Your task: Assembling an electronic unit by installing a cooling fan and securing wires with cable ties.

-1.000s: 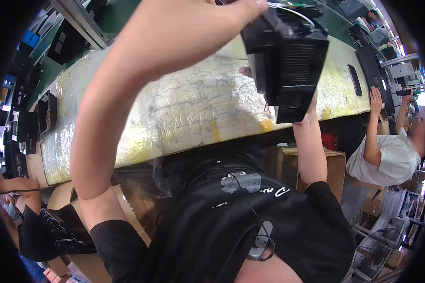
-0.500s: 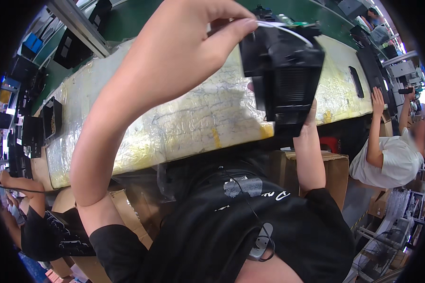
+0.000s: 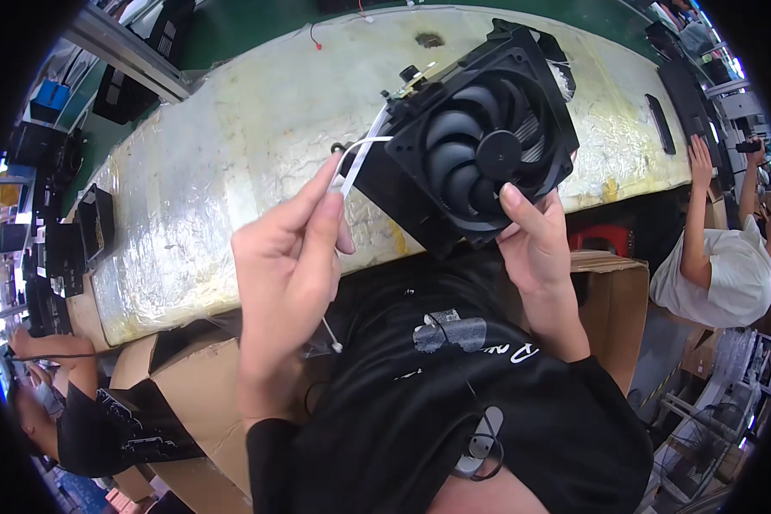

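Note:
A black device with a round cooling fan (image 3: pixel 499 156) on its face is raised above the table, tilted, with the fan turned toward me. My right hand (image 3: pixel 533 231) grips its lower right edge, the thumb lying over the front near the fan blades. At the device's left side, my left hand (image 3: pixel 304 248) pinches a white cable (image 3: pixel 360 158) between thumb and fingertips. The cable's loose end, a small white plug (image 3: pixel 337 347), hangs below that hand. Along the upper left edge of the device a bit of green circuit board (image 3: pixel 415 81) shows.
The table (image 3: pixel 231 171) is wrapped in shiny film. A black bin (image 3: pixel 96 224) stands at its left end; a flat black bar (image 3: pixel 660 124) lies at the right. Cardboard boxes (image 3: pixel 201 403) sit below the near edge. Other people work on both sides, one in a white shirt (image 3: pixel 720 278).
The device has turned so its fan faces me. My left hand has come down and nearer, from above the device to its left side, with the white cable still pinched.

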Tool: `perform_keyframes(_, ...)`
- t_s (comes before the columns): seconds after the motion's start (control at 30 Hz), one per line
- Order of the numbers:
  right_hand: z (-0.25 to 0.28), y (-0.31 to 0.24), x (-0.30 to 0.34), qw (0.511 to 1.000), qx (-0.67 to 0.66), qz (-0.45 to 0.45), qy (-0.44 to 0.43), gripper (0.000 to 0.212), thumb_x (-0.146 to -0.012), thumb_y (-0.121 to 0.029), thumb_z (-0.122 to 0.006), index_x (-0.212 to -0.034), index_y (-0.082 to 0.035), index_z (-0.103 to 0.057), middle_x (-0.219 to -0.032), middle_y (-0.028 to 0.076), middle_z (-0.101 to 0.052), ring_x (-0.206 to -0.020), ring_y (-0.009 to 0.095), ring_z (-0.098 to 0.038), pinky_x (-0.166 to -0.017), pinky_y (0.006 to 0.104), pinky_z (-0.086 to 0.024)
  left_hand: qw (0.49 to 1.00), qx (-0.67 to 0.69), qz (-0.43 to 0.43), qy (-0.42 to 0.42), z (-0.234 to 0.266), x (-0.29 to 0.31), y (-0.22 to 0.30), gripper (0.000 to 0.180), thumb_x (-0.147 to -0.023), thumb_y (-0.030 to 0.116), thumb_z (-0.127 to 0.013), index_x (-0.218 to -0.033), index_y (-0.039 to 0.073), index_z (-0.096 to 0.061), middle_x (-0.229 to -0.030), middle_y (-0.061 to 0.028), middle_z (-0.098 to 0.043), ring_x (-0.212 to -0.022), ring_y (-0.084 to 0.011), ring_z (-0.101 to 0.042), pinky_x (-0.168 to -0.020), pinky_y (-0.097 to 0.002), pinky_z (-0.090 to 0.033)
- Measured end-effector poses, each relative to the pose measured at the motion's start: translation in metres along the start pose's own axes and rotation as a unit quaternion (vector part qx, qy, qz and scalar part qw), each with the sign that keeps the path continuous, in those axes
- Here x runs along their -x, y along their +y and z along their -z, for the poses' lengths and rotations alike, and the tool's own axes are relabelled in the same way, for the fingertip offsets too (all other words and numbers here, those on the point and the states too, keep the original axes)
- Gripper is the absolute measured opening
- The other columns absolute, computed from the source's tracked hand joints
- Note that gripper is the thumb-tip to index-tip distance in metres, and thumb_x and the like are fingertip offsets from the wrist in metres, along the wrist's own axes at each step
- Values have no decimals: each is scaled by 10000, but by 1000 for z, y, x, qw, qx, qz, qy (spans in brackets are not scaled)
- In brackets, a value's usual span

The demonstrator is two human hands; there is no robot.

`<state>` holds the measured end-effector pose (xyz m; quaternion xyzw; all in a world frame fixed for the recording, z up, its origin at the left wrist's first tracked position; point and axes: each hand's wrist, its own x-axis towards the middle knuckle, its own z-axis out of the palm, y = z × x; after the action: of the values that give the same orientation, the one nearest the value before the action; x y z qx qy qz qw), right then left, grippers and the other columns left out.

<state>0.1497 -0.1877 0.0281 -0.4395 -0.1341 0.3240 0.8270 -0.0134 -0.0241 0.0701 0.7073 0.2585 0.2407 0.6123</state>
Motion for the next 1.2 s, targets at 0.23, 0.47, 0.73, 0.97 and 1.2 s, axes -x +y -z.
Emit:
perform_keyframes(0.23, -17, 21, 4, 995, -14, -97, 33, 490, -872, -4, -631, -1330, -18, -456, -1241, 129, -606, -1116, 229, -629, -901, 392, -561, 993, -92, -46, 58, -28, 20, -31, 372, -980, 20, -523, -1351, 16, -544, -712, 6, -562, -458, -16, -415, -417, -181, -327)
perform_keyframes(0.47, -37, 50, -6, 979, -83, -180, 40, 442, -868, -26, -682, -1269, -75, -501, -1185, 57, -628, -1058, 189, -634, -842, 385, -551, 993, -104, 28, 46, -18, -13, -37, 384, -978, 21, -471, -1357, -25, -509, -687, -3, -502, -626, -53, -422, -547, -232, -384)
perform_keyframes(0.73, -15, 3, -2, 902, 3, -366, -228, 641, -904, -60, -668, -1450, -18, -335, -1350, 154, -536, -1168, 174, -578, -944, 299, -500, 966, -250, 35, 50, -9, -42, -45, 354, -995, 81, -458, -1301, -82, -531, -855, -143, -676, -759, -80, -532, -686, -255, -462)
perform_keyframes(0.97, 84, -96, -122, 650, 690, 313, -58, 170, -878, -94, -664, -1039, -80, -715, -990, 70, -654, -778, 167, -636, -657, 289, -481, 934, -340, -9, 110, -13, -38, -53, 333, -974, 54, -472, -1266, -80, -561, -855, -223, -653, -734, -206, -608, -695, -307, -475)
perform_keyframes(1.2, 98, -84, -175, 494, 771, 342, -209, 130, -865, -135, -660, -972, -84, -712, -1043, 63, -617, -838, 271, -610, -731, 378, -494, 934, -325, -13, 147, -14, -34, -61, 326, -972, 45, -477, -1261, -78, -566, -859, -215, -650, -716, -210, -590, -691, -307, -475)
